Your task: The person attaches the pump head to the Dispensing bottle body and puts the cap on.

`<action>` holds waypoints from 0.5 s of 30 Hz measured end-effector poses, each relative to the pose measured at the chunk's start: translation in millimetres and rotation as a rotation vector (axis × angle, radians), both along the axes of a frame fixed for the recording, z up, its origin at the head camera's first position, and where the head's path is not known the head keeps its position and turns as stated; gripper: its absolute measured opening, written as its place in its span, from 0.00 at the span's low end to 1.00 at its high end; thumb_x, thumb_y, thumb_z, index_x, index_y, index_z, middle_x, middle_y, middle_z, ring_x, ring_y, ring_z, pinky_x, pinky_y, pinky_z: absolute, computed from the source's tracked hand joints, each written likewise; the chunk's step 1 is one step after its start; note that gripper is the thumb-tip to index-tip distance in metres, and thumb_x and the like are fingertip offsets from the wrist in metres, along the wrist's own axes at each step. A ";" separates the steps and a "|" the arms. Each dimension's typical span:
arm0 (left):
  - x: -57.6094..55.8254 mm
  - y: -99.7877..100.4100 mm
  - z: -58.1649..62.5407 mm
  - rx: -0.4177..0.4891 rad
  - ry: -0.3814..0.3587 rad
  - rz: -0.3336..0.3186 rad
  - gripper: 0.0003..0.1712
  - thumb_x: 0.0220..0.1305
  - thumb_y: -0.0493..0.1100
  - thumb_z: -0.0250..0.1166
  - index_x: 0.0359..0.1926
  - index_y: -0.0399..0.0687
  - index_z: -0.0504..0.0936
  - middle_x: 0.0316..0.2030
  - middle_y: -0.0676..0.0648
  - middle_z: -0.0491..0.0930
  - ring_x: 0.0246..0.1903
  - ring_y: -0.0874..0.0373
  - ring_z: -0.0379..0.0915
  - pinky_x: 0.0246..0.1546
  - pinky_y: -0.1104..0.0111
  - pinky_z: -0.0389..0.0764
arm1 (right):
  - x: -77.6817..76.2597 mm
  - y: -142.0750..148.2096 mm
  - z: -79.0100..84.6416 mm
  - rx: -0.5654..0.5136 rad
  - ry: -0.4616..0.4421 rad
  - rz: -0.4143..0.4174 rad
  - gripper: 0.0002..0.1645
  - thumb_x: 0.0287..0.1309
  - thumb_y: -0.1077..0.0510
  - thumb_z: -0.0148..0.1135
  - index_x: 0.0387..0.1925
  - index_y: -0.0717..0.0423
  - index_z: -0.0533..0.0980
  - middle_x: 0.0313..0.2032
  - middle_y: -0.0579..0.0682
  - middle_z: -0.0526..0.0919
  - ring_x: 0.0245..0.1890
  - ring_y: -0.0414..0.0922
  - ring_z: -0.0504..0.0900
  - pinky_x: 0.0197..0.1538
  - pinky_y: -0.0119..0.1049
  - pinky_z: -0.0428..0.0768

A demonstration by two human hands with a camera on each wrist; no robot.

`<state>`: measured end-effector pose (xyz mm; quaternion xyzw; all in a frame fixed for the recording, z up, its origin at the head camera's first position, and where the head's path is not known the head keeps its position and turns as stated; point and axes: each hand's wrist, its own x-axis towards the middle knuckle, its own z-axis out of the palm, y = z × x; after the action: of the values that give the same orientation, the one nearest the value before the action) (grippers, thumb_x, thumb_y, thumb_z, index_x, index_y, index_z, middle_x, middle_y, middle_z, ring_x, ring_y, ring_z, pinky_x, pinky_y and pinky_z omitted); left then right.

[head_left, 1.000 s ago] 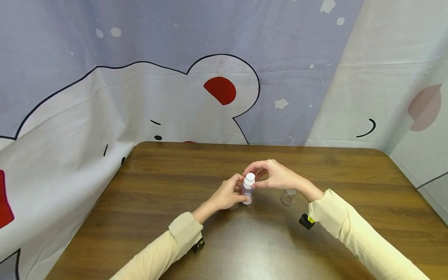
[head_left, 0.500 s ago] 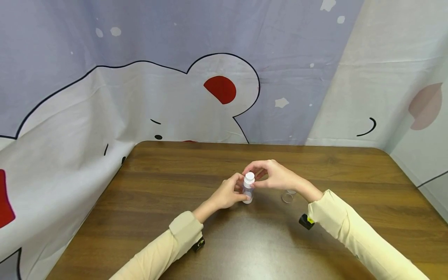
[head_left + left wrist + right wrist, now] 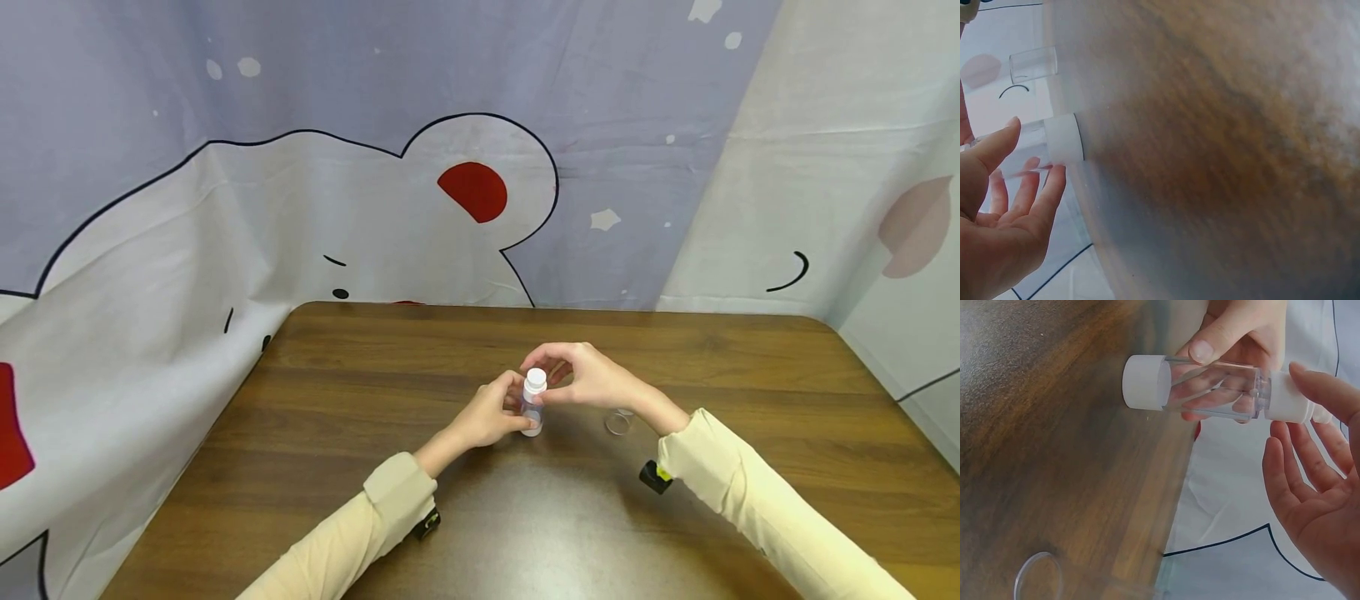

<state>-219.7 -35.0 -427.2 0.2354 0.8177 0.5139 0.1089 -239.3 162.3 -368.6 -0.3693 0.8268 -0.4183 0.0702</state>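
A small clear bottle (image 3: 1213, 389) with a white base (image 3: 1146, 382) stands upright on the table between my hands. Its white top (image 3: 1288, 397) is a wide collar with a narrower piece above. My left hand (image 3: 480, 417) grips the clear body low down, thumb in front and fingers behind. Around the white collar are the thumb and fingertips of my right hand (image 3: 596, 379), which pinch it. In the right wrist view a thin clear gap with a threaded-looking neck shows between collar and body; the other side is hidden.
A clear open-ended cylinder, like a bottle cap (image 3: 1034, 64), stands on the brown wooden table (image 3: 360, 400), to the right of the bottle and partly behind my right wrist. A printed curtain (image 3: 337, 208) hangs along the table's far edge.
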 end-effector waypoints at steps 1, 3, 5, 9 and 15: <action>0.0 0.0 0.0 0.003 -0.001 -0.001 0.25 0.55 0.31 0.70 0.51 0.34 0.68 0.49 0.35 0.78 0.49 0.43 0.79 0.48 0.63 0.84 | -0.3 -0.2 -0.8 -0.003 0.003 -0.003 0.22 0.48 0.59 0.74 0.46 0.57 0.78 0.38 0.49 0.85 0.36 0.41 0.82 0.44 0.36 0.85; 0.4 -0.2 0.8 0.013 -0.004 -0.002 0.26 0.54 0.31 0.70 0.52 0.34 0.68 0.49 0.35 0.78 0.49 0.43 0.79 0.48 0.63 0.84 | -0.1 -0.6 -1.4 -0.009 0.004 -0.010 0.22 0.47 0.59 0.75 0.45 0.57 0.78 0.37 0.48 0.85 0.36 0.41 0.82 0.43 0.36 0.85; 0.4 -0.2 1.4 0.019 -0.010 -0.003 0.26 0.54 0.30 0.70 0.52 0.33 0.68 0.49 0.34 0.78 0.50 0.42 0.79 0.48 0.62 0.84 | -0.7 -0.9 -2.9 -0.013 0.005 -0.019 0.22 0.46 0.59 0.75 0.45 0.56 0.79 0.36 0.48 0.84 0.35 0.40 0.82 0.43 0.36 0.85; 0.8 -0.5 2.2 0.013 -0.018 -0.004 0.26 0.55 0.30 0.69 0.52 0.32 0.68 0.49 0.34 0.79 0.50 0.42 0.79 0.49 0.64 0.84 | -1.0 -1.7 -4.7 -0.022 -0.003 -0.034 0.22 0.45 0.59 0.76 0.44 0.56 0.79 0.34 0.48 0.84 0.34 0.41 0.82 0.42 0.37 0.85; 0.1 -0.6 0.8 0.001 -0.020 -0.002 0.26 0.55 0.32 0.69 0.52 0.33 0.68 0.49 0.34 0.79 0.50 0.44 0.79 0.49 0.66 0.83 | -1.3 -4.0 -9.5 -0.035 0.026 -0.055 0.23 0.43 0.55 0.78 0.42 0.55 0.79 0.32 0.47 0.83 0.32 0.40 0.80 0.40 0.38 0.85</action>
<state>-219.6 -35.7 -426.5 0.2313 0.8160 0.5166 0.1174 -240.6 158.3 -378.1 -0.3530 0.8301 -0.4297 0.0412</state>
